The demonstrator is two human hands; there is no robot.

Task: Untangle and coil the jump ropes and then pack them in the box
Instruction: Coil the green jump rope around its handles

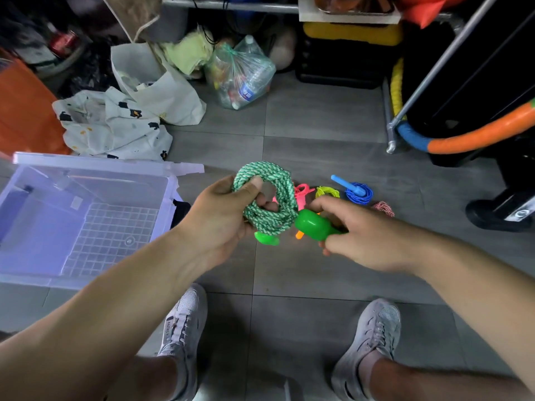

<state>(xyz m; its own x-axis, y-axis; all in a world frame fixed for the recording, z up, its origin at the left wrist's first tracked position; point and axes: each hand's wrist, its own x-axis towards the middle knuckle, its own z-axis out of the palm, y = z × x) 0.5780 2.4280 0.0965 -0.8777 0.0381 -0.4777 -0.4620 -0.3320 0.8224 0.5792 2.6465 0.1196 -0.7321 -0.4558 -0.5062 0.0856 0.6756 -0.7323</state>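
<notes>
My left hand (223,215) grips a coiled green-and-white jump rope (279,195), thumb through the middle of the coil. My right hand (356,233) holds one of its bright green handles (311,228). The other green handle (266,238) hangs below the coil. On the floor behind lie a pink rope (302,193), a yellow-green rope (327,192), a coiled blue rope with a blue handle (359,193) and a red-and-white rope (383,208). A clear plastic box (34,227) stands open at the left with nothing visible inside.
The box lid (110,164) leans behind the box. Bags and a printed cloth (115,123) are piled at the back left, a bag of bottles (241,73) sits at the back. A metal rack with foam tubes (463,137) stands at the right. My shoes (185,322) are below.
</notes>
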